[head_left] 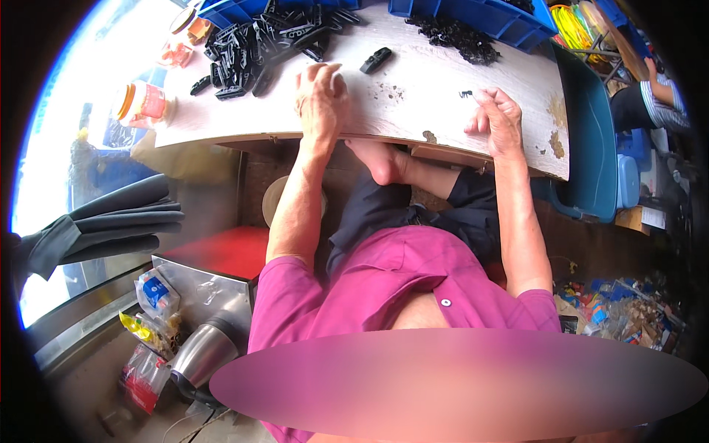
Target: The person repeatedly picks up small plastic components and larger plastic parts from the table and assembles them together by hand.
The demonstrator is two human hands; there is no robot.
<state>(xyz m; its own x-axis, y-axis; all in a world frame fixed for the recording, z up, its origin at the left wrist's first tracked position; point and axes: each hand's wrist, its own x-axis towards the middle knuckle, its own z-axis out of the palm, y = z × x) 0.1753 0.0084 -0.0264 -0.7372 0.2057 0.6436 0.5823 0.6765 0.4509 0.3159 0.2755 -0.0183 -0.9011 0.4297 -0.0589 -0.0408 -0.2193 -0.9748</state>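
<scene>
My left hand (323,100) hovers at the table's near half with its fingers bent and a little apart, and nothing shows in them. Just beyond it spreads a heap of black plastic clip-like parts (240,55); one long part at its edge is smeared by motion. A single black part (376,60) lies apart, between my two hands. My right hand (496,122) is closed in a pinch, its fingertips turned to the left. Right by those fingertips is a tiny black piece (465,94); whether they touch it I cannot tell.
Blue bins (473,26) stand along the table's far side, with a pile of small black pieces (461,40) before one. An orange-lidded jar (142,103) sits at the left. A teal bin (591,140) adjoins the right edge. My bare foot (380,159) rests against the near edge.
</scene>
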